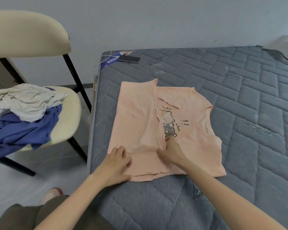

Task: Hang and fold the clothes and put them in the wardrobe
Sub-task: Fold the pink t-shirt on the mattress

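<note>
Left hand point(115, 163): lying flat, fingers relaxed, pressing the shirt's near left corner.
Right hand point(172, 151): resting across the folded flap's edge, thumb on top; I cannot tell whether it is pinching.
Peach T-shirt point(140, 122): lying under both hands on the grey mattress point(239, 97), left side folded over.
Chair point(70, 113): standing left of the left hand, carrying white and blue clothes point(23, 113).
Phone point(129, 59): lying well beyond both hands.

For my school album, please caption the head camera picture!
Left hand and right hand touch a half-folded peach T-shirt on the grey mattress.
</note>
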Motion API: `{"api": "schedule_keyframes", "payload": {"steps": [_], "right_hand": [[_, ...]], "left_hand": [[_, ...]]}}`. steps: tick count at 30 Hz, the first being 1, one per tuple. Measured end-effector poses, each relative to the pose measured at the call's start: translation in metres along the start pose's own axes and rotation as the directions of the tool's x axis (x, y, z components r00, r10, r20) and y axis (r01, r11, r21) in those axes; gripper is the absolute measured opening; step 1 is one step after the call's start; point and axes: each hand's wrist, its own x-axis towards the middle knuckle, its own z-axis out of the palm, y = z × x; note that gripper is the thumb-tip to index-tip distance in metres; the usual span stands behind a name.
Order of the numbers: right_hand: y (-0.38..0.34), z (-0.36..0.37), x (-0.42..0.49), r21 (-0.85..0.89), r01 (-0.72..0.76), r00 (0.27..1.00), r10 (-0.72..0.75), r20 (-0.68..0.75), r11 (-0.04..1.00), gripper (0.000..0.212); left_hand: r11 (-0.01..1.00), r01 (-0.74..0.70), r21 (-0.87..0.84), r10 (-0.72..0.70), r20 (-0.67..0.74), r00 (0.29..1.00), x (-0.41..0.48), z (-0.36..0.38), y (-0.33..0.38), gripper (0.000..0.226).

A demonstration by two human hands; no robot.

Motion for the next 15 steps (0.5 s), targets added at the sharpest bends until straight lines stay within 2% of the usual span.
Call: {"api": "schedule_keyframes", "payload": {"steps": [3,5,8,10,12,15], "right_hand": [[0.006,-0.001,-0.006,-0.041,-0.048,0.999,0.049,0.024,0.998,0.030],[0.005,-0.003,-0.011,-0.008,-0.023,1.000,0.023,-0.014,1.000,0.010],[0.004,-0.007,-0.014,0.232,-0.066,0.997,0.071,-0.014,0.971,0.031],[0.007,-0.010,-0.018,0.333,-0.152,0.988,0.137,0.068,0.930,0.023],[0.018,-0.008,-0.019,0.277,-0.191,0.980,0.169,0.102,0.942,0.026],[0.028,-0.002,-0.024,0.153,-0.186,0.981,0.174,0.092,0.970,0.032]], "left_hand": [[0.996,-0.060,0.071,0.065,-0.079,0.995,-0.006,0.007,-0.006,0.025],[0.995,-0.083,0.063,0.086,-0.058,0.995,-0.009,0.006,-0.007,0.021],[0.993,-0.076,-0.089,0.078,0.020,0.997,-0.013,-0.006,-0.007,0.026],[0.985,-0.071,-0.157,0.083,0.070,0.994,-0.013,-0.018,-0.008,0.020],[0.990,-0.063,-0.124,0.084,0.168,0.982,-0.015,-0.024,-0.009,0.014],[0.998,-0.054,-0.037,0.062,0.271,0.961,-0.013,-0.023,-0.005,0.017]]}}
